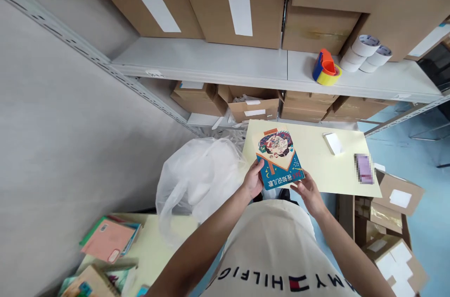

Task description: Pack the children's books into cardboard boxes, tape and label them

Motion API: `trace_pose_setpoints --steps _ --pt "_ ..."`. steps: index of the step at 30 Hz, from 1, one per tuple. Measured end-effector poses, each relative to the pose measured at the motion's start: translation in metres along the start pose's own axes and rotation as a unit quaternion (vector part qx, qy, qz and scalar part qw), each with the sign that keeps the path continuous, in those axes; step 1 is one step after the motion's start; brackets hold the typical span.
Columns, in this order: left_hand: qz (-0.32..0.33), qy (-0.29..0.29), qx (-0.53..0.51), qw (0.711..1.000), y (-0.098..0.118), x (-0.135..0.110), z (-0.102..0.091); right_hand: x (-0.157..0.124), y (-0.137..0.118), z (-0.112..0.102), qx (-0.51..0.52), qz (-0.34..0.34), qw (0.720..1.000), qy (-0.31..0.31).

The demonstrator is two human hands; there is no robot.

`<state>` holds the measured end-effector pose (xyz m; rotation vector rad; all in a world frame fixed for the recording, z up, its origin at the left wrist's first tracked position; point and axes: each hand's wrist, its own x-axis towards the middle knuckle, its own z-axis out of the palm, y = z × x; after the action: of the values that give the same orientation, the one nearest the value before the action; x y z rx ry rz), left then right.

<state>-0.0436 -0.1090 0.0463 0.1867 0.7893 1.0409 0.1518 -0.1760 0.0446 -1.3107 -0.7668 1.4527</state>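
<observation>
A picture book [279, 159] with a cream and teal cover is held in front of my body, over the near edge of the pale yellow table [316, 170]. My left hand [253, 180] is closed on its left edge, the thumb lying on the cover. At the lower right corner is my right hand [310, 192], its fingers bent around the corner and partly hidden behind it. A white box [333, 143] and a purple, pixelated item [364, 168] lie on the table to the right of the book.
A shelf [211, 55] with cardboard boxes [232, 2] spans the back, holding a tape dispenser [326, 70] and several tape rolls [365, 53]. A white plastic bag [200, 175] bulges left of the table. Stacked books [108, 241] lie lower left; opened cartons [390, 231] stand lower right.
</observation>
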Motion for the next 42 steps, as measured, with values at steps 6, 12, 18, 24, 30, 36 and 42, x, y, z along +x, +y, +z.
trace_pose_setpoints --steps 6,12,18,24,30,36,42 --pt "0.007 0.003 -0.008 1.0 -0.024 0.002 0.01 0.013 0.003 0.011 0.158 0.04 0.987 0.005" --pt "0.065 0.012 0.04 0.997 -0.016 0.01 0.003 0.032 -0.009 -0.021 0.149 0.04 0.988 -0.023" --pt "0.143 -0.012 0.142 0.979 0.041 0.019 -0.006 0.07 -0.044 -0.064 0.066 0.027 0.995 -0.074" --pt "0.05 -0.096 0.424 0.899 0.044 0.022 0.007 0.107 -0.072 -0.069 -0.03 0.077 0.991 -0.101" --pt "0.082 0.016 0.332 0.939 0.009 0.019 -0.001 0.11 -0.081 -0.08 0.04 0.06 0.994 -0.083" --pt "0.073 0.042 0.221 0.972 -0.029 0.011 0.002 0.063 -0.05 -0.053 0.055 0.014 0.996 -0.073" --pt "0.084 0.013 0.294 0.952 -0.049 0.01 0.002 0.046 -0.04 -0.045 0.031 -0.003 0.998 -0.053"
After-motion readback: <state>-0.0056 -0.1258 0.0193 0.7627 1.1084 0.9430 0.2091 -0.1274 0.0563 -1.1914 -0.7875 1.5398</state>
